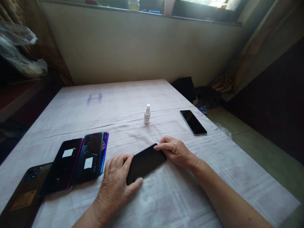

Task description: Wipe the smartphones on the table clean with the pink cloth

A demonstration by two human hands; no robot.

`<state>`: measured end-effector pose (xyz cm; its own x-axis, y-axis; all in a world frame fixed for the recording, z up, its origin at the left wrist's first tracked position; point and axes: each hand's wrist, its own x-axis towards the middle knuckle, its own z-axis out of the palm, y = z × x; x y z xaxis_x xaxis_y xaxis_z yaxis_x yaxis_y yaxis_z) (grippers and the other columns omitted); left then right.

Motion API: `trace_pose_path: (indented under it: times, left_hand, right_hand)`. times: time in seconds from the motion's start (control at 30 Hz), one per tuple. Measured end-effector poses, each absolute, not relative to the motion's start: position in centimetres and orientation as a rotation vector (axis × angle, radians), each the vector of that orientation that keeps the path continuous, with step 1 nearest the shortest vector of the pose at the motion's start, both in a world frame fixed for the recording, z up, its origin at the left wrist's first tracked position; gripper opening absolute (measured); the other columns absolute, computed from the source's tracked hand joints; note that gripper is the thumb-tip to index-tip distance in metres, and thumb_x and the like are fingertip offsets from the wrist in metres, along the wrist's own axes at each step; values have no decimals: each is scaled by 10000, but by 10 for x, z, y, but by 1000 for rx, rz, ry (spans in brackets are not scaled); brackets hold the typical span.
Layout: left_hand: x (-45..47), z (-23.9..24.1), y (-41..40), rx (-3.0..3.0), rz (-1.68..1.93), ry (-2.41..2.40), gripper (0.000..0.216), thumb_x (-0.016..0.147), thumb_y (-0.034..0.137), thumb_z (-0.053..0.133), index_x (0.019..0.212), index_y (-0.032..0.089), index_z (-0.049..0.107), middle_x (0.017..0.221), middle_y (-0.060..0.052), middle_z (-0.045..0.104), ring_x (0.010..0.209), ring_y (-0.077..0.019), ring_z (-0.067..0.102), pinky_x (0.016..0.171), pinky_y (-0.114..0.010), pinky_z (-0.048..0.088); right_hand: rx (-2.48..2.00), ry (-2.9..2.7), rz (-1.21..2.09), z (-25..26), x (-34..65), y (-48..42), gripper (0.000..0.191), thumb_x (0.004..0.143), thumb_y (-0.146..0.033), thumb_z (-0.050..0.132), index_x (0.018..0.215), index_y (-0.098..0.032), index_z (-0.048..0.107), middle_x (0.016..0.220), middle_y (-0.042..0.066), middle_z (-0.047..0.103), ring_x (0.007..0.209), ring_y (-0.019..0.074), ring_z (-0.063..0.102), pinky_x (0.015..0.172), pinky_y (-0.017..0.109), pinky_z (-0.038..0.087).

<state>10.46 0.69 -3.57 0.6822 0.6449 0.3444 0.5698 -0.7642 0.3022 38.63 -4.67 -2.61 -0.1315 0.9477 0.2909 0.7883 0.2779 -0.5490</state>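
Note:
A black smartphone (146,162) lies slantwise on the cloth-covered table with its dark screen up. My left hand (118,175) grips its near left end, thumb along the lower edge and fingers over the upper edge. At the far right corner is my right hand (175,150), its fingers curled and the fingertips pinched together over the screen's edge. Whether anything sits between those fingertips is too small to tell. Beyond the phone stands a small white dropper bottle (147,115), upright with its cap on.
Another smartphone (193,122) lies screen up near the right table edge. On the left, several phones overlap face down, among them a dark phone (91,148) and a brown phone (22,193). A plastic bag (21,47) rests at far left. The wall (130,47) rises behind the tablecloth (114,104).

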Motion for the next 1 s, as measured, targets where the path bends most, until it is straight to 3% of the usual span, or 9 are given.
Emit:
trace_pose_path:
  times: [0.17, 0.33, 0.47, 0.67, 1.0]
  left_hand:
    - [104, -35, 8, 2754, 648, 985, 628, 731, 378, 708, 1305, 174, 556, 1173, -126, 611, 1104, -343, 556, 965, -507, 442]
    - [104, -36, 9, 2723, 651, 979, 625, 735, 391, 702, 1315, 213, 552, 1174, -104, 616, 1111, -332, 557, 990, -500, 433]
    - [104, -36, 9, 2705, 651, 981, 622, 728, 381, 697, 1315, 233, 551, 1179, -95, 615, 1118, -323, 555, 1003, -489, 431]
    - [104, -36, 10, 2717, 632, 973, 622, 735, 378, 706, 1316, 231, 540, 1196, -102, 605, 1132, -329, 549, 1002, -496, 429]
    - [105, -35, 10, 2732, 626, 957, 628, 730, 363, 713, 1312, 228, 520, 1201, -106, 600, 1132, -327, 550, 999, -494, 430]
  right_hand:
    - [-1484, -1985, 640, -14, 399, -61, 306, 923, -143, 514, 1033, -278, 767, 891, 15, 645, 768, 106, 624, 699, 216, 489]
    - [-1497, -2042, 836, 4, 402, -70, 290, 902, -143, 550, 971, -296, 786, 812, -6, 649, 720, 105, 621, 667, 209, 473]
    - [-1521, -2026, 891, 8, 401, -70, 226, 888, -180, 597, 906, -284, 797, 796, -9, 648, 686, 99, 614, 619, 193, 454]
    - [-1408, -1828, 974, 0, 403, -66, 204, 928, -262, 582, 939, -233, 784, 812, 19, 664, 734, 119, 631, 665, 221, 496]
    - [-1611, -1921, 423, -18, 382, -56, 254, 875, -90, 582, 937, -262, 760, 868, 1, 657, 773, 115, 632, 699, 218, 476]
